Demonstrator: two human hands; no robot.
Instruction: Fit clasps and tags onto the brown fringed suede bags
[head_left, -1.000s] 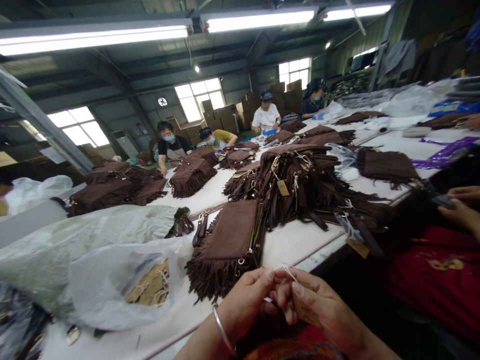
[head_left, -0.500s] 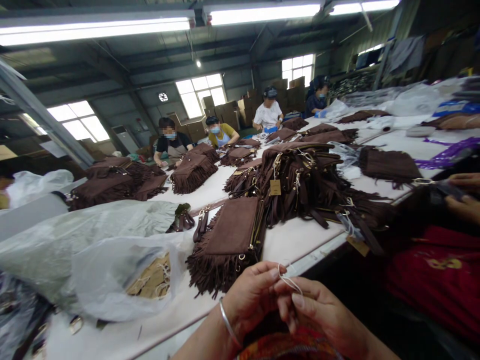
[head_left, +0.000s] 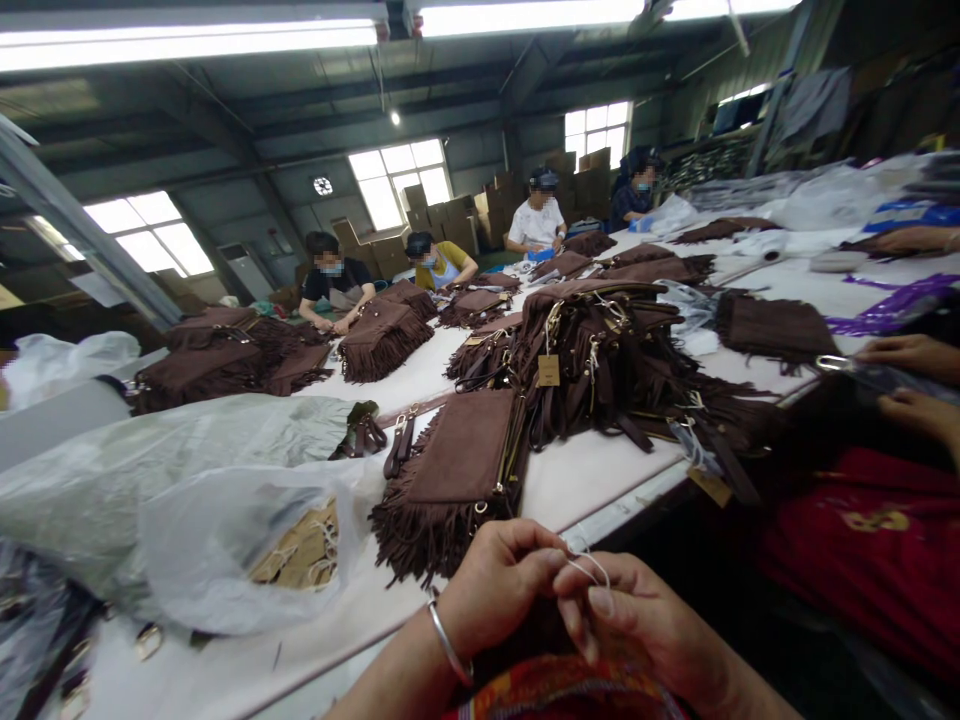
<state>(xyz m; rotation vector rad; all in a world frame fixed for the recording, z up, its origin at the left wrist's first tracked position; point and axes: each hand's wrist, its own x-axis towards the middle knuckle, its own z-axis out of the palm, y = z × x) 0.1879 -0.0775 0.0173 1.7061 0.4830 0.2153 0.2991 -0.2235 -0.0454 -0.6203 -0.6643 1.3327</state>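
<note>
Near the bottom centre, my left hand (head_left: 504, 580) is closed, with thumb and forefinger pinching a thin white string (head_left: 589, 562). My right hand (head_left: 637, 610) meets it fingertip to fingertip and pinches the same string, which loops up over its fingers. A silver bangle (head_left: 448, 640) circles my left wrist. Just beyond my hands lies a brown fringed bag (head_left: 463, 450) with a gold zip. Behind it, a heap of similar bags (head_left: 600, 340) carries a tan tag (head_left: 548, 370). To the left, more tan tags with white strings (head_left: 304, 548) lie in a clear plastic bag (head_left: 187, 550).
The white table (head_left: 600, 470) slants up to the right. Another person's hands (head_left: 911, 360) hold a strap with a metal clasp at the right edge. Several masked people work across the table among brown bags. A greenish plastic sheet (head_left: 187, 460) covers the left side.
The string loop has shifted slightly right between my fingers, and my hands stay together. At the right edge, the other person's hands have moved left. One person across the table has bent lower.
</note>
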